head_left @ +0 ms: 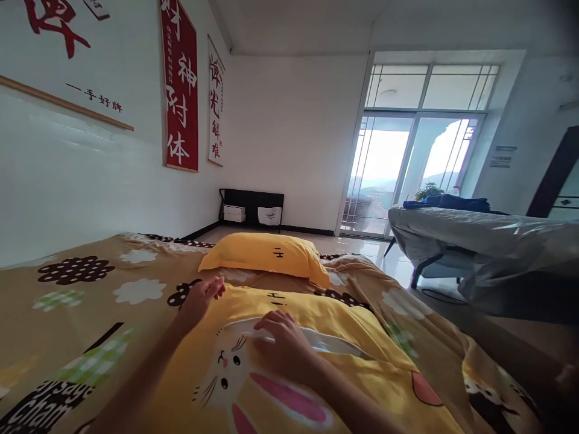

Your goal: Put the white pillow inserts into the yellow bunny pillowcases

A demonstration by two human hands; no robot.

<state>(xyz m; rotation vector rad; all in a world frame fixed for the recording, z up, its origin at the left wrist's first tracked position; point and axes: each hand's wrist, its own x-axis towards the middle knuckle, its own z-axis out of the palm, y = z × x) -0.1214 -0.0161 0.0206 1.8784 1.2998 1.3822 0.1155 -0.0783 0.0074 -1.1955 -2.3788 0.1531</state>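
Both hands rest on the near pillow [316, 337], a yellow one printed with a rabbit face and pink ears, which lies flat on the bed in front of the person. The left hand [201, 298] sits at the pillow's far left corner, fingers loosely spread and open, palm down, where the yellow fabric meets the bedsheet [90, 289]; it grips nothing and seems to be pressing or steadying that corner. The right hand [280, 343] lies flat on the middle of the pillow, fingers together and slightly curled over a white curved band in the print; it also clamps nothing, though the fingertips are foreshortened and I cannot be sure whether they pinch a fold of fabric. With 1 hand at the edge and 1 at the centre, the pose fits smoothing the cover flat against the mattress.

A second yellow pillow [266, 256] lies just beyond the first, near but apart from it, toward the far end of the bed. The tan bedsheet carries cloud and flower patches. On the left wall hang 2 calligraphy scrolls [181, 84], 1 red and 1 white. To the right stands a covered table [474, 241] with blue cloth on it, and behind it a bright glass door [407, 163].
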